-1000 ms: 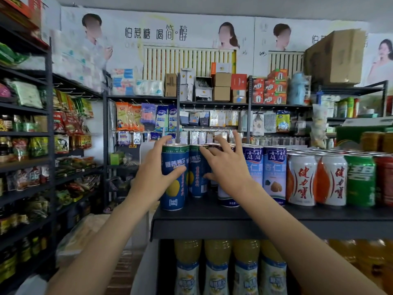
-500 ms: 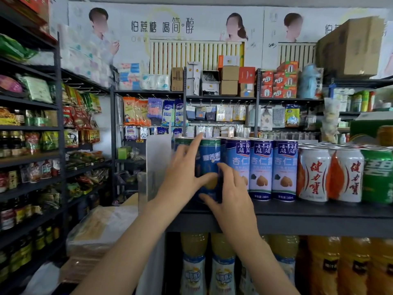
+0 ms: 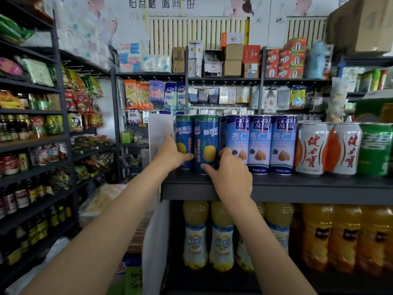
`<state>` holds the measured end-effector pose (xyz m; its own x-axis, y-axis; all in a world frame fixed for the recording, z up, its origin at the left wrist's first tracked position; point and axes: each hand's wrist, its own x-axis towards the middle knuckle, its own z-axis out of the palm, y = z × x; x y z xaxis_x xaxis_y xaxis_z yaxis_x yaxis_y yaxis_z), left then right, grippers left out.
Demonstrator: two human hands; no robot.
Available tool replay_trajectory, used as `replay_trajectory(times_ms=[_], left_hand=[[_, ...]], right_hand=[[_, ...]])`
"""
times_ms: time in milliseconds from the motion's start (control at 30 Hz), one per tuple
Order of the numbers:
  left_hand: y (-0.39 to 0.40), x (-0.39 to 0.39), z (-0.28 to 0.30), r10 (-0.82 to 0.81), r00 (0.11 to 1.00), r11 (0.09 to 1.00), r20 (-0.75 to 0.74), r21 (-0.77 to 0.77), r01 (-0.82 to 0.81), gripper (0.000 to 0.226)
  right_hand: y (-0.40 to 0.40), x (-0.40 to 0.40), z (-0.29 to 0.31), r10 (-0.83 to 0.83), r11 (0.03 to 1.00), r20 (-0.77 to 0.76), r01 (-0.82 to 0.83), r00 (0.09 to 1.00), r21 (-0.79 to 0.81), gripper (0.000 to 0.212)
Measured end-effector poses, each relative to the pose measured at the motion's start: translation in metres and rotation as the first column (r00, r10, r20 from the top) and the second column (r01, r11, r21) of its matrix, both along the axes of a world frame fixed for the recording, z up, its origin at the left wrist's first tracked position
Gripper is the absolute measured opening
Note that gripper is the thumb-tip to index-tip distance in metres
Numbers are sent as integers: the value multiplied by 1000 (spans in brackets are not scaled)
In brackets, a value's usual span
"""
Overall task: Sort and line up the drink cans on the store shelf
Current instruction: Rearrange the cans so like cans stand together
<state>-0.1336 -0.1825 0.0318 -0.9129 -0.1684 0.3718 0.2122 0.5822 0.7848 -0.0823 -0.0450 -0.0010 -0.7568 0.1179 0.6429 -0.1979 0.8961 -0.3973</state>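
Note:
Two tall dark-blue cans with a yellow fruit stand at the left end of the dark shelf (image 3: 297, 189). My left hand (image 3: 170, 155) wraps around the leftmost blue can (image 3: 184, 133), thumb across its front. My right hand (image 3: 230, 175) grips the second blue can (image 3: 206, 137) near its base, thumb in front and fingers behind it. To the right stand three light-blue almond cans (image 3: 260, 143) in a row, then two white-and-orange cans (image 3: 311, 149) and a green can (image 3: 375, 150).
A white divider panel (image 3: 160, 128) closes the shelf's left end. Yellow and orange drink bottles (image 3: 222, 235) fill the shelf below. Snack racks (image 3: 38, 124) line the aisle on the left. Boxes and hanging goods sit on the back shelves.
The view has dropped and come closer. Both hands slid lower on the two dark-blue cans, which now stand side by side against the almond cans.

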Motion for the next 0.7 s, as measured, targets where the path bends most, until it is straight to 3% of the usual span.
replay_trajectory(times_ms=[200, 300, 533, 700], left_hand=[[0, 2, 0, -19, 999, 1000, 33, -18, 19, 55], [-2, 5, -2, -24, 1000, 1000, 20, -12, 24, 56], [-1, 31, -3, 61, 998, 969, -25, -239, -65, 67], [0, 40, -9, 67, 997, 937, 38, -344, -50, 74]], right_hand=[[-4, 1, 0, -19, 1000, 12, 19, 1000, -13, 37], [-5, 2, 1, -33, 999, 28, 34, 999, -29, 34], [-7, 0, 5, -40, 997, 96, 46, 995, -56, 37], [-7, -4, 7, -17, 995, 141, 32, 990, -100, 41]])
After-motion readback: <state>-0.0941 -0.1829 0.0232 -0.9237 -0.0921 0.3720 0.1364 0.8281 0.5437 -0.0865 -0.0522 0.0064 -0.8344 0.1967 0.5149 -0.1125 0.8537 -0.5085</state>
